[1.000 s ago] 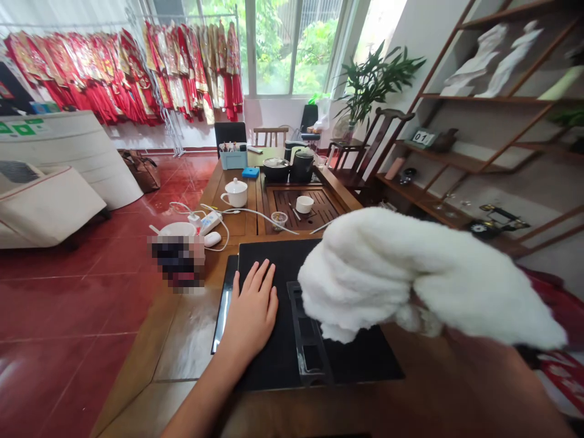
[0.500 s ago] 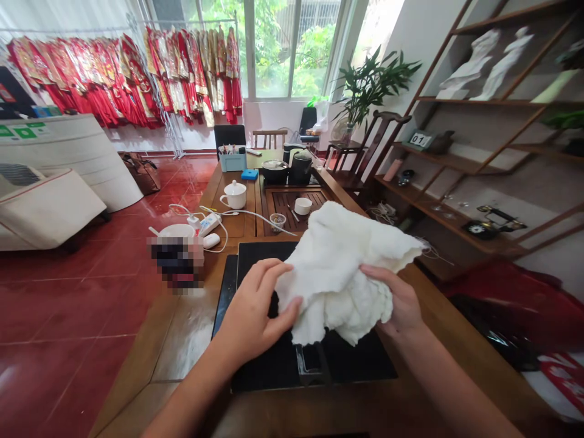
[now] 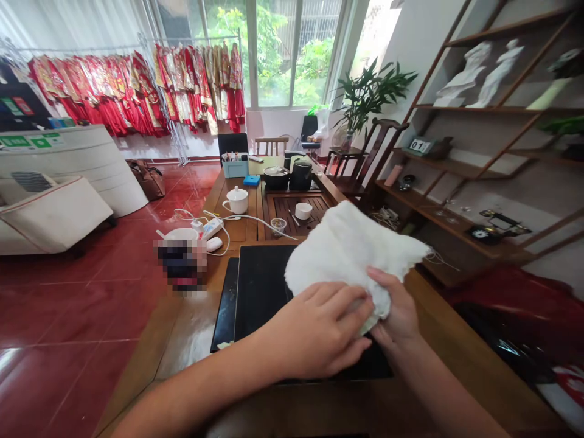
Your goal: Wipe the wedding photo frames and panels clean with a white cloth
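Both hands are on a white fleecy cloth (image 3: 347, 249), held over a black mat (image 3: 262, 286) on the wooden surface (image 3: 456, 340). The left hand (image 3: 314, 328) comes in from the lower left, fingers together and nearly level, with its grip pressed against the cloth's near edge. The right hand (image 3: 395, 307) comes up from the lower right, fingers curled, and its grip pinches the cloth's lower right side, so the two hands close on the bunched lower edge from opposite sides. Most of the cloth sits above and beyond both hands; its long axis runs from the left to a pointed corner at upper right, and the right hand is nearer that corner. Whether the cloth touches the mat can't be told. Past the mat are a slatted wooden tea tray (image 3: 296, 210), a white lidded mug (image 3: 236, 201), a black kettle (image 3: 301, 174), a white power strip (image 3: 212, 228) and a white computer mouse (image 3: 214, 244). A blurred object (image 3: 180, 261) sits near the mouse.
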`<state>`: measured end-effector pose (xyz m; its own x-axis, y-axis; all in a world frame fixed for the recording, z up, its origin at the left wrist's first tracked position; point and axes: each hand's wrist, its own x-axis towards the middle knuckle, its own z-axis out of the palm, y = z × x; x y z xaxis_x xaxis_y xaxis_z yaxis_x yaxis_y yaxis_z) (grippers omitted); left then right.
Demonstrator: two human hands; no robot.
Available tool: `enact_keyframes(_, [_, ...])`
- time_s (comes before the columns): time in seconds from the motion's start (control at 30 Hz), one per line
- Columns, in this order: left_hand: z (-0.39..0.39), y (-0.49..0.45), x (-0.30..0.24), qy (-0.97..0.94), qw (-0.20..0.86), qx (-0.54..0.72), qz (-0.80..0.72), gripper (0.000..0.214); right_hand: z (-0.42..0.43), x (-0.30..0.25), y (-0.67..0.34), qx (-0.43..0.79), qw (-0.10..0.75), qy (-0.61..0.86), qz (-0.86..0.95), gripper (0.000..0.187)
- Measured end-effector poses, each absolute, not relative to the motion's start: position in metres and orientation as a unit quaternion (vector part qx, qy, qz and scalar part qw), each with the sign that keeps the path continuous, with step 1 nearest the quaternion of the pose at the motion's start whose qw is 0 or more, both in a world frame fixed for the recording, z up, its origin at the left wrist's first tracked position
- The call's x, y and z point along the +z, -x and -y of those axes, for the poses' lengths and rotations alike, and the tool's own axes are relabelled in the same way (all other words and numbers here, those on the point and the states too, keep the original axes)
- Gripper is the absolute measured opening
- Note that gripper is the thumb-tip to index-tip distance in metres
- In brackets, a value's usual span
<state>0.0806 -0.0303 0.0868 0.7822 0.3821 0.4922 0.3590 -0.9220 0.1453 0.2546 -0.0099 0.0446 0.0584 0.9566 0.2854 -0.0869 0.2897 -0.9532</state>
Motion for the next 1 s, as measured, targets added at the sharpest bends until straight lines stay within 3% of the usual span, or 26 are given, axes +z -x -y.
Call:
enact_keyframes(0.2, [0.039, -0.053, 0.079, -0.941, 0.108, 0.231, -0.221, 0.025, -0.016, 0.041, -0.330, 0.059, 0.643, 0.497, 0.580, 0.051])
enact_keyframes(0.37, [0.031, -0.018, 0.052, -0.868, 0.071, 0.247, -0.425, 0.026, -0.049, 0.030, -0.398, -0.088, 0.490, 0.545, 0.674, 0.066])
enact_keyframes(0.5, [0.026, 0.005, 0.028, -0.787, 0.019, 0.273, -0.553, 0.038, -0.080, 0.019, -0.417, -0.126, 0.305, 0.524, 0.785, 0.050])
enact_keyframes(0.63, [0.026, 0.012, 0.010, -0.730, 0.010, 0.276, -0.625, 0.053, -0.111, -0.002, -0.407, -0.157, 0.183, 0.496, 0.834, 0.059])
enact_keyframes(0.8, [0.027, 0.008, 0.002, -0.709, 0.065, 0.255, -0.654, 0.060, -0.129, -0.037, -0.393, -0.175, 0.113, 0.491, 0.846, 0.072])
enact_keyframes(1.0, [0.026, 0.003, 0.001, -0.686, 0.125, 0.304, -0.648, 0.063, -0.124, -0.056, -0.389, -0.161, 0.098, 0.509, 0.840, 0.075])
